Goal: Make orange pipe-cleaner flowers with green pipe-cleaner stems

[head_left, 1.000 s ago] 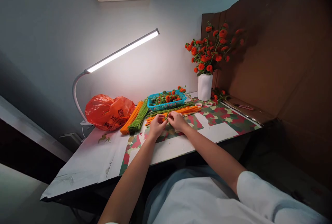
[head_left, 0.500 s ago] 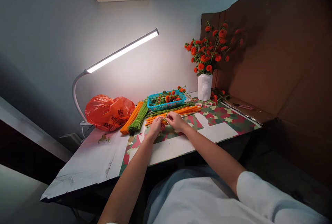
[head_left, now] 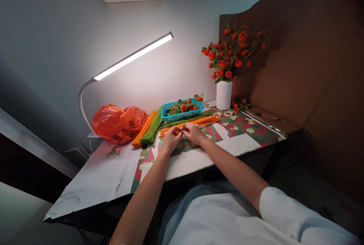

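White and camouflage-patterned coverings spread over the tabletop, the largest thing here. On it, near the wall, sits a blue plastic basket of orange flowers and green stems. In front of that lie loose orange pipe cleaners, side by side. Near their closer edge, the left hand and right hand meet just above the tabletop, fingertips pinching one small green pipe-cleaner piece between them; a short end points up. A bit of orange shows by the left fingers, but whether it belongs to the piece cannot be told.

The piece should be almost weightless, with a soft, fuzzy pile over a bendable wire core, so it likely grips well but kinks under a hard squeeze. Best hold: thumb and forefinger close to the join, leaving any petals uncrushed.
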Tool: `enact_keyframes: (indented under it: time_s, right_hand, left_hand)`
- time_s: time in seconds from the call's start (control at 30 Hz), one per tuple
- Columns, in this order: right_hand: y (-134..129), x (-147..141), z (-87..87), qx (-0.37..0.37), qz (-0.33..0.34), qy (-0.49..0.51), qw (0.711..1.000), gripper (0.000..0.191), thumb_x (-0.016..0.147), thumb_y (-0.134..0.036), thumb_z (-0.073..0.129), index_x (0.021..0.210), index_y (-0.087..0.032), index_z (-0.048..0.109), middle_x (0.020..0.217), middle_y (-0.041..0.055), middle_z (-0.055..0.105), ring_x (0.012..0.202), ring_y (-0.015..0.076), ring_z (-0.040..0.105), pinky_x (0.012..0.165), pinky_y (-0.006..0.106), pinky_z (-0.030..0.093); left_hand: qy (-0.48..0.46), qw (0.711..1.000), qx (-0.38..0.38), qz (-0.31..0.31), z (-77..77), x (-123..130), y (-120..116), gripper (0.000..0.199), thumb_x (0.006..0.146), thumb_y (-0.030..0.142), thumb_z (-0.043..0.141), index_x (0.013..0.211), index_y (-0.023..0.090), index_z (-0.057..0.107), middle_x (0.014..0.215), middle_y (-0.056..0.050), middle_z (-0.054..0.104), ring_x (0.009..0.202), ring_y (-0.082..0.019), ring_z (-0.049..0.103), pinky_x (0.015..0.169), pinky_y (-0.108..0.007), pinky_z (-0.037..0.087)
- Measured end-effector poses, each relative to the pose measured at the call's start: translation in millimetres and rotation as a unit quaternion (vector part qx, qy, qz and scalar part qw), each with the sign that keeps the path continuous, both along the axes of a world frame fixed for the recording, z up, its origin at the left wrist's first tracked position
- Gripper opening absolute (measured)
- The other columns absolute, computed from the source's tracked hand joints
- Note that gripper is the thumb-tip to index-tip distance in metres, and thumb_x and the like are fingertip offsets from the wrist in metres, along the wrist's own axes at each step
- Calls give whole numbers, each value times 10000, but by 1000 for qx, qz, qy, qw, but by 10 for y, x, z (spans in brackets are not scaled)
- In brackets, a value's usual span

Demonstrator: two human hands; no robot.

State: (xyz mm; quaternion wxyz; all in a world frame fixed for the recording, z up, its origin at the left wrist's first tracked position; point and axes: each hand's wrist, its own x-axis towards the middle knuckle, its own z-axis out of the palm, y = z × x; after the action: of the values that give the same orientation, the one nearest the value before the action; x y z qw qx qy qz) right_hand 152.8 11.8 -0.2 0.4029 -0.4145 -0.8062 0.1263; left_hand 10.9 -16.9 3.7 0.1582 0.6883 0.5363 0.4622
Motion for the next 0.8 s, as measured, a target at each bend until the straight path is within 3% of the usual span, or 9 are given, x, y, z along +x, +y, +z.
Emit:
enact_keyframes:
  time_s: [0.3,0.53,0.67,0.8]
  right_hand:
    - [-42,9,17,16,-4,-13,1000,105,836,-145,557,738,-168,589,822,28,640,835,176,556,737,297,290]
    - [44,13,-28,5,19,53,998,47,809,-179,604,820,-178,649,785,18,631,756,157,544,701,288,322]
    - [133,28,-64,-46,108,133,984,98,780,-241,620,827,-168,666,753,16,595,692,140,515,642,263,369]
    - [174,29,-76,-115,190,215,951,221,725,-383,661,705,-167,620,696,3,563,674,140,508,616,259,392]
  left_hand:
    - [31,999,-3,17,6,22,5,43,714,214,545,683,200,518,529,62,465,497,-106,407,534,-227,307]
    - [-81,993,-79,-27,-18,7,62,66,709,204,531,662,192,486,564,66,446,493,-88,385,501,-207,299]
    - [-187,961,-191,-74,8,-39,77,124,725,268,573,673,182,500,539,73,404,441,-67,342,450,-194,269]
    - [-305,896,-290,-142,62,-97,83,135,715,264,612,707,157,530,599,41,473,465,-57,396,447,-179,315]
